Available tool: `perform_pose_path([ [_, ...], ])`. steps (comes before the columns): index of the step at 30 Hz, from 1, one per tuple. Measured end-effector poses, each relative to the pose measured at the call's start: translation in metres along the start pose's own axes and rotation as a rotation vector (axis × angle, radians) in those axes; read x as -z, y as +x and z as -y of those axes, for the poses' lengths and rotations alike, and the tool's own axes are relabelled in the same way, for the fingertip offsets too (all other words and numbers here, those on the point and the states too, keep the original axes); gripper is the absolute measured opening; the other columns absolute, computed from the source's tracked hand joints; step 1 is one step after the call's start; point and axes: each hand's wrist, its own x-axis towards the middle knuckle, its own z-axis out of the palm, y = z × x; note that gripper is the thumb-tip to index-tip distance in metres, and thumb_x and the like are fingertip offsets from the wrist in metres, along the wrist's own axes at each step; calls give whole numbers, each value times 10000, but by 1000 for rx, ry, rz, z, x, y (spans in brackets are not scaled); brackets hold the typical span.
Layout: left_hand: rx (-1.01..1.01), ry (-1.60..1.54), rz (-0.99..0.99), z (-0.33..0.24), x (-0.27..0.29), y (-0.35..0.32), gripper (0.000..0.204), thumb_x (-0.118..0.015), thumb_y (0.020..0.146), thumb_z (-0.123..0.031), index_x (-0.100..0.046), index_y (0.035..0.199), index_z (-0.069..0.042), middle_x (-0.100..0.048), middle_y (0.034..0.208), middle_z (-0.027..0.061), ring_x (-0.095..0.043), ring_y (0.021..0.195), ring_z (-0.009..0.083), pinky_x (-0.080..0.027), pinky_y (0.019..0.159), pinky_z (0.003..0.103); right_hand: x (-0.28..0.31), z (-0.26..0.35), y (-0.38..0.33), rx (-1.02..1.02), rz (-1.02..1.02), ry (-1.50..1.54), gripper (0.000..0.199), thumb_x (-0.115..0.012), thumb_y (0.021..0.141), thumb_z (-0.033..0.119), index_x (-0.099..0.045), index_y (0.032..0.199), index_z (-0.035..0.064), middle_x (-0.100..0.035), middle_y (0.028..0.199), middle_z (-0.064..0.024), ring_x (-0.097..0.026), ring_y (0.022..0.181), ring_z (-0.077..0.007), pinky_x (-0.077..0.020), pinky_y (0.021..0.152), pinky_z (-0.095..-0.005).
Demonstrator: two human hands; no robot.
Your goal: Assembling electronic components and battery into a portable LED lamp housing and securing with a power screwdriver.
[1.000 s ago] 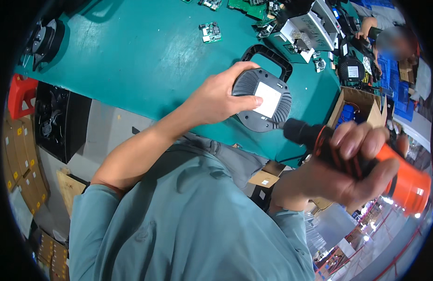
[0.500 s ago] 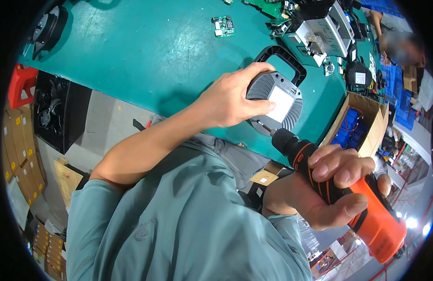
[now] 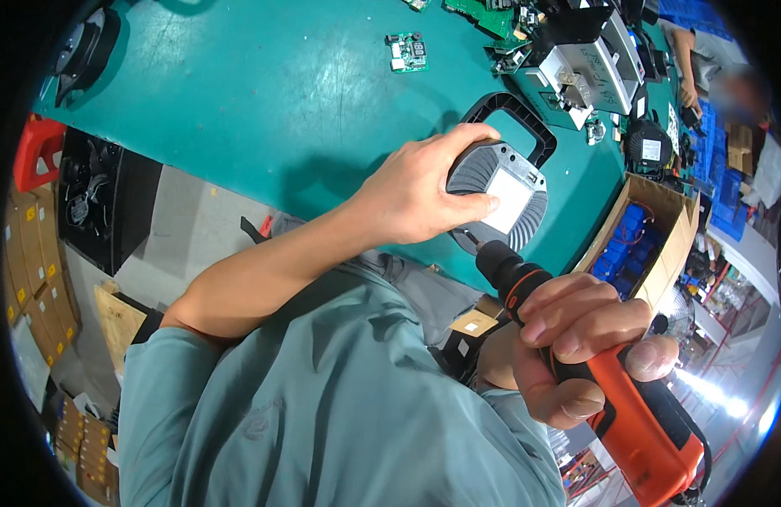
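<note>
My left hand (image 3: 420,188) grips a round, dark grey ribbed housing (image 3: 536,221) with a white label (image 3: 509,199) on its face. The thumb presses on the label while the fingers wrap around the far side, partly hidden. An orange and black electric screwdriver (image 3: 636,422) is held in my right hand (image 3: 581,338), fingers closed around its grip. Its bit points up and left, meeting the housing's near edge; whether it sits in a screw I cannot make out. Just beyond the housing is a black loop-shaped handle (image 3: 538,135); whether the two are joined is hidden.
On the green table (image 3: 238,101) lies a small circuit board (image 3: 407,52). Boards and a white-and-black metal unit (image 3: 589,72) crowd the far right. A cardboard box (image 3: 661,275) with blue parts stands right. Another person's arm (image 3: 685,63) shows at far right.
The screwdriver's body has swung left and down, its chuck closer to the housing, and my right hand moved with it. My left hand and the housing have shifted slightly.
</note>
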Motion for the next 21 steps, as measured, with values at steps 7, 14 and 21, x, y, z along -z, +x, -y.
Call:
perform_pose_path([
  [7,23,52,-30,-3,-2,0,671,-813,902,-183,-537,1505,-81,-763,1183,131,-729,1046,192,-568,955,364,19,-16,13,38,177,341,643,-958,806,104,-462,1214,71,-668,924,-162,-712,698,-286,-645,593,-433],
  [14,13,63,-26,-3,0,1,685,-803,889,-151,-532,1514,-82,-754,1202,145,-735,1059,215,-572,957,380,27,-16,29,-67,355,437,590,-970,793,79,-565,1223,56,-680,897,-142,-696,670,-261,-632,600,-413],
  [21,-6,69,-37,-2,-2,1,691,-818,889,-118,-530,1514,-63,-737,1233,147,-716,1079,197,-564,970,365,37,-11,42,-54,362,628,441,-924,810,21,-632,1136,75,-701,814,-142,-665,604,-246,-611,567,-394],
])
